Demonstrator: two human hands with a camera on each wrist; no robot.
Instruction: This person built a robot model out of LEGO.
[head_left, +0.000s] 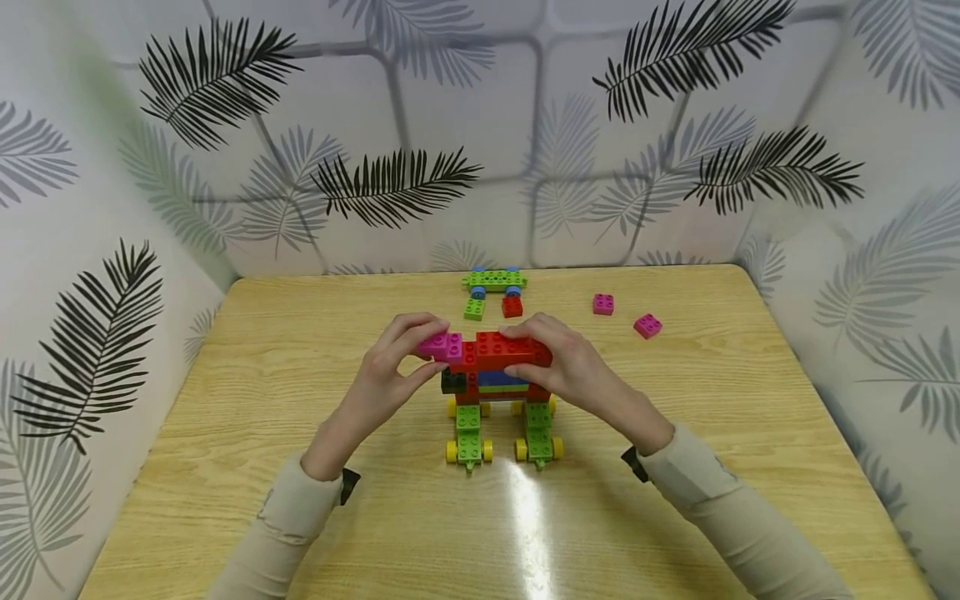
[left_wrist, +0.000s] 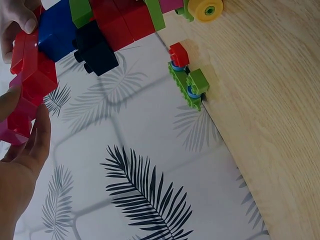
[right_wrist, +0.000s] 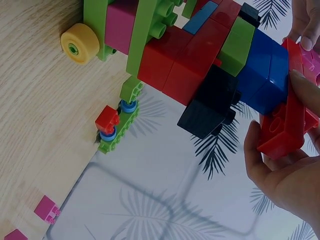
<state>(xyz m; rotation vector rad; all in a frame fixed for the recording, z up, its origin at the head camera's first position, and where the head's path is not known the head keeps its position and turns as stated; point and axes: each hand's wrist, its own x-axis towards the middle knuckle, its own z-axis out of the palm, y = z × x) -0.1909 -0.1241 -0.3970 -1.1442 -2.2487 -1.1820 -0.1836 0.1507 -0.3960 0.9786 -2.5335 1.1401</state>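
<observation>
A toy-brick structure (head_left: 502,379) of red, blue, green and black blocks stands mid-table on green wheeled bases (head_left: 468,446) with yellow wheels. At its upper left, my left hand (head_left: 393,358) pinches pink bricks (head_left: 447,346) between thumb and fingers; these sit against the red bricks (left_wrist: 37,70) of the top layer. On the right side of that layer, my right hand (head_left: 573,362) grips a long red brick (right_wrist: 282,132), thumb on one face and fingers on the other. Black bricks (right_wrist: 210,102) jut out from the body below. Part of the top is hidden by the fingers.
Behind the structure lies a green wheeled base (head_left: 495,280) with blue wheels. A loose green brick (head_left: 474,309) and a red brick (head_left: 512,307) are in front of it. Two pink bricks, one nearer (head_left: 648,326) and one farther (head_left: 603,304), lie at the back right.
</observation>
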